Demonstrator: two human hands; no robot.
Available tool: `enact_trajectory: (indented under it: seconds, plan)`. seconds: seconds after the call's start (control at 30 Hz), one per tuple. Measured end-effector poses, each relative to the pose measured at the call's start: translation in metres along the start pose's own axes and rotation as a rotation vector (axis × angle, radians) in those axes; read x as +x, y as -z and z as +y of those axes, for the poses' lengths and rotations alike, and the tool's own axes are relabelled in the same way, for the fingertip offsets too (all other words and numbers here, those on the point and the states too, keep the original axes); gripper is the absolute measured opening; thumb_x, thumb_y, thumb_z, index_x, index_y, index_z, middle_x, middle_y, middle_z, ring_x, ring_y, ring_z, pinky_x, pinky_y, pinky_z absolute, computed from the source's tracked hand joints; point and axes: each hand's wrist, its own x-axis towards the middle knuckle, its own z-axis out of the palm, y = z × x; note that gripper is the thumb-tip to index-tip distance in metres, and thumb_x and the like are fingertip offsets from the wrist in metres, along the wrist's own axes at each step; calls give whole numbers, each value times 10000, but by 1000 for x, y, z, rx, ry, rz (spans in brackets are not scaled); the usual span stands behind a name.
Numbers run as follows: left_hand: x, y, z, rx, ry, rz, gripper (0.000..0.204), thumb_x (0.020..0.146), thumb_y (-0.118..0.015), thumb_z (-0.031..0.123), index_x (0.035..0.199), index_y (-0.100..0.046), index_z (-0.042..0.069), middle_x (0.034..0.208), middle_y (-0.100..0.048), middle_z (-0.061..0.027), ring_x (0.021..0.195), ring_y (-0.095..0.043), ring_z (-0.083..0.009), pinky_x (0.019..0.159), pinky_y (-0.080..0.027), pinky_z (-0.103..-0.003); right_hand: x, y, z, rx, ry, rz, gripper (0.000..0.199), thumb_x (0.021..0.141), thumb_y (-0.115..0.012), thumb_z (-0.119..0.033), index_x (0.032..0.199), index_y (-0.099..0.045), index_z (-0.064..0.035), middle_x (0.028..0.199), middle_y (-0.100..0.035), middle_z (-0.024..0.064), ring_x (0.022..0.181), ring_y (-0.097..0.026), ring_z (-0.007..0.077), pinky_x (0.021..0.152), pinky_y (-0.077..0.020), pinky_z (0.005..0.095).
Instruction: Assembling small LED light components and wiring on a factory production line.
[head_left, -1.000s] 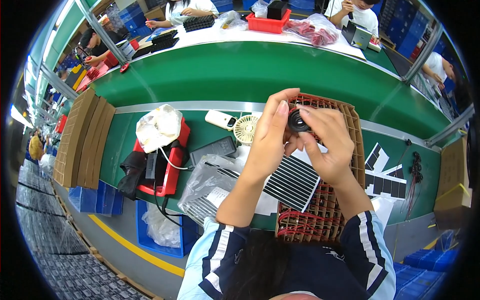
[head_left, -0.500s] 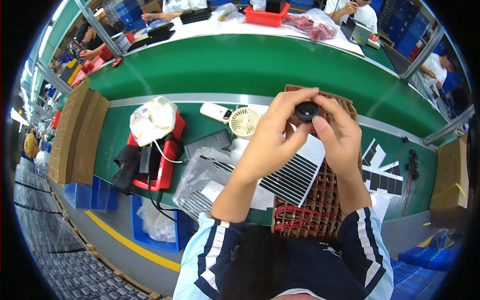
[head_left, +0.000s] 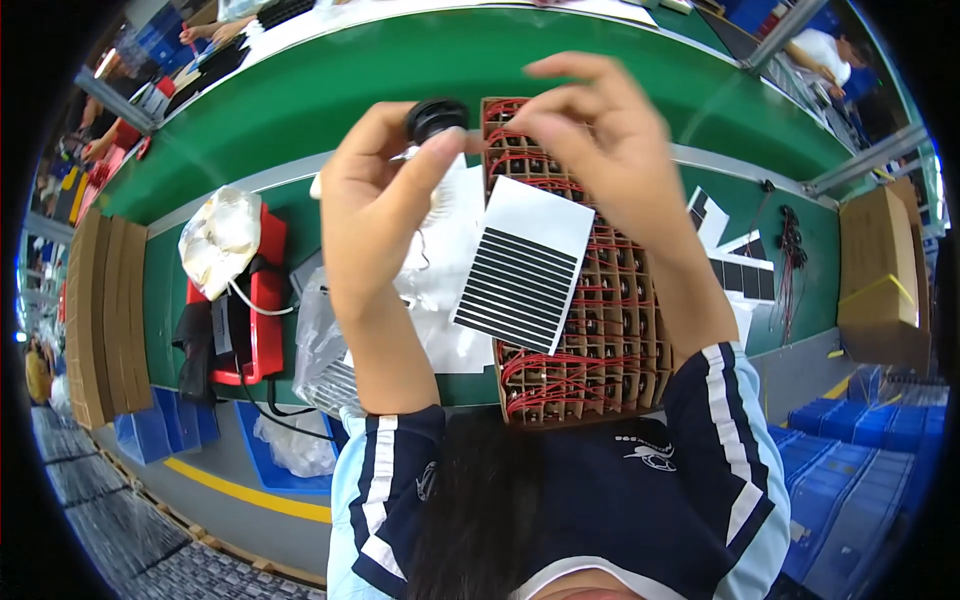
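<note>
One small round black part [head_left: 436, 117] is sitting pinched between the thumb and fingertips of the left hand [head_left: 375, 200], raised above the green workbench [head_left: 300, 100]; the right hand [head_left: 600, 140] is hovering just beside it with fingers loosely curled and spread, gripping nothing. Beneath the hands a striped black-and-white panel [head_left: 522, 265] is lying across a cardboard divider tray [head_left: 600, 340] full of red-wired pieces — to the left, a red tray [head_left: 262, 300] is carrying a white bagged bundle [head_left: 220, 238]; flat cardboard stacks [head_left: 100, 310] are standing further left.
</note>
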Motion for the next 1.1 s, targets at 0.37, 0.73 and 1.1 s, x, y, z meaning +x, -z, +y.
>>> enact_trajectory:
  seconds: [0.37,0.73,1.1]
  plan:
    - [-1,3,0,43,118,-79,301,791,-543,60,1082,-507,-3,613,-553,-50,429,-306,21,397,-206,-122,-82,93,69,-740,-359,-196,171,763,-564,-41,930,-560,-5,799,-512,82,641,-501,145,609,-417,250]
    - [2,15,-11,-268,15,-402,488,824,-425,120,1249,-264,-57,740,-459,-150,323,-216,12,329,-220,-122,-157,131,56,-764,-542,-5,58,737,-576,-25,777,-544,1,770,-498,107,705,-532,228,628,-434,296]
    - [0,29,-7,-254,-13,-15,476,842,-436,197,1188,-307,-103,510,-470,-102,279,-220,-25,283,-173,-159,-218,211,71,-1031,-587,294,135,705,-591,-21,838,-595,0,804,-550,125,662,-563,243,607,-455,316]
